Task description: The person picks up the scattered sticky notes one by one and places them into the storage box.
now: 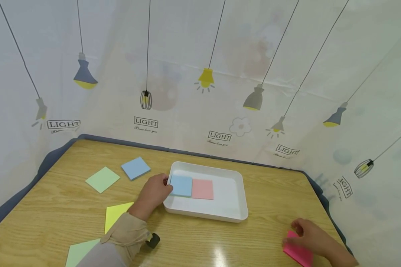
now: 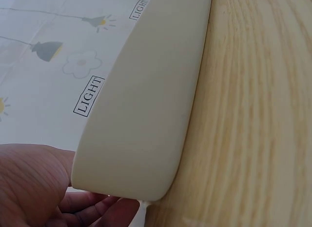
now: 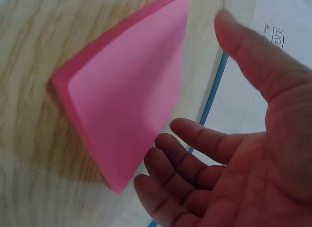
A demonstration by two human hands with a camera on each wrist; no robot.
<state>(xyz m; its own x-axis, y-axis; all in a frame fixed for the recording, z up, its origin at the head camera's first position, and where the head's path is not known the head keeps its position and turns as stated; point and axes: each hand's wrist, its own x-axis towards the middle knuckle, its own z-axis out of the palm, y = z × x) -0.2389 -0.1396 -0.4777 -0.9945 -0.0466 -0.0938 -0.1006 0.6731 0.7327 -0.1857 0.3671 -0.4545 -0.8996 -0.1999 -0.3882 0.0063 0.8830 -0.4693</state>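
Observation:
A white tray (image 1: 228, 194) stands on the table, holding a blue sticky note pad (image 1: 181, 186) and a light pink pad (image 1: 202, 189) side by side at its left. My left hand (image 1: 153, 191) grips the tray's left end, thumb over the rim and fingers along the outer wall; the left wrist view shows the tray's side wall (image 2: 141, 105) with curled fingers at its end. Over a bright pink sticky note pad (image 1: 298, 254) at the front right hovers my right hand (image 1: 312, 237). Its thumb and fingers are spread beside the pad (image 3: 126, 85), not closed round it.
Left of the tray lie another blue pad (image 1: 136, 168), a light green pad (image 1: 103, 180), a yellow pad (image 1: 116, 215) partly behind my forearm, and a second green pad (image 1: 80, 252) near the front. A printed curtain (image 1: 187, 122) borders the wooden table's (image 1: 267, 200) far edge.

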